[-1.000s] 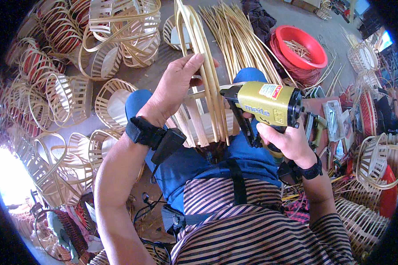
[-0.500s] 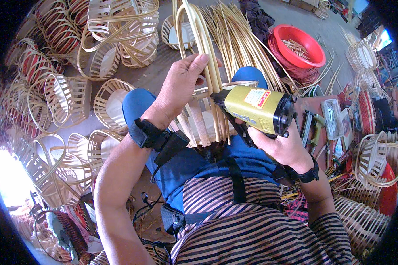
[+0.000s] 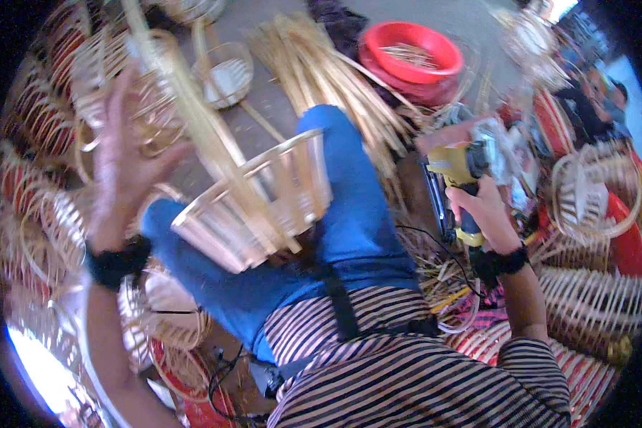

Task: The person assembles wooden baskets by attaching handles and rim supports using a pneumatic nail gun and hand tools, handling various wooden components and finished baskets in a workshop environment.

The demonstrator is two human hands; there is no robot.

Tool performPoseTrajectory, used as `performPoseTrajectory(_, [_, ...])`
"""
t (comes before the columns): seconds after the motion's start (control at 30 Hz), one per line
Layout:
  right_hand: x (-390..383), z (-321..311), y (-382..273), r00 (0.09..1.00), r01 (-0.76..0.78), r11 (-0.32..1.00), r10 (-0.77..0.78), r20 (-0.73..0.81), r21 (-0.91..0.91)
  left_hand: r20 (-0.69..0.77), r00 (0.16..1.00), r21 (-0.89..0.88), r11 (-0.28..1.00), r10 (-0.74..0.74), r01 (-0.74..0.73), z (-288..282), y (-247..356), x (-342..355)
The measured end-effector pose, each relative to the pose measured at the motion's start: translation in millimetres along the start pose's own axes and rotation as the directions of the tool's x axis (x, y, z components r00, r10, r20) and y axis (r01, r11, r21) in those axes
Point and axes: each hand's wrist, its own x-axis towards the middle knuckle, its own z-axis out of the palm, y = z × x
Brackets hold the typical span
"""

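Note:
A half-woven wooden basket (image 3: 292,178) rests tilted on my lap, between my thighs. Long pale strips (image 3: 203,132) rise from its side and reach up and to the left. My left hand (image 3: 128,160) is held up left of those strips, apart from them. Its fingers are stretched and the thumb stands away, though motion blurs them. Over on the right, my right hand (image 3: 486,214) grips the handle of an olive-yellow staple gun (image 3: 449,165) with a black magazine. The gun is clear of the basket, beside my right knee.
Beyond my knees lies a bundle of wooden strips (image 3: 303,68). A red basin (image 3: 446,53) with short sticks in it stands farther right. Finished baskets are piled along the left, and another white-slatted basket (image 3: 578,189) sits at the right. A thin cable (image 3: 442,246) runs near my right thigh.
My left hand has let go of the strips and swung left, opening. The staple gun has moved from the basket out to the right in my right hand. The whole view has shifted.

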Motion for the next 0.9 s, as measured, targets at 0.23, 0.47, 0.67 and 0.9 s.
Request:
performPoseTrajectory(0.23, [14.7,-95.9,182.3,0.745,-0.389,0.67,-0.174,-0.643,-0.632,0.257,0.756,0.495,0.59,0.602,-0.638,-40.3,-25.1,85.9])
performPoseTrajectory(0.47, [3.4,-118.1,255.6,0.568,-0.589,0.621,-0.139,-0.811,-0.518,0.451,0.765,0.363,0.689,0.459,-0.627,-38.8,-84.5,66.6])
performPoseTrajectory(0.67, [63.7,-116.2,262.3,0.657,-0.534,0.368,-0.387,-0.647,-0.762,0.504,0.862,0.622,0.715,-0.053,-0.32,-51.6,-17.5,64.5])
performPoseTrajectory(0.9, [115.4,-92.2,240.1,0.801,-0.444,0.625,-0.045,-0.597,-0.642,0.55,0.835,0.466,0.836,-0.017,-0.29,-17.4,5.9,53.1])
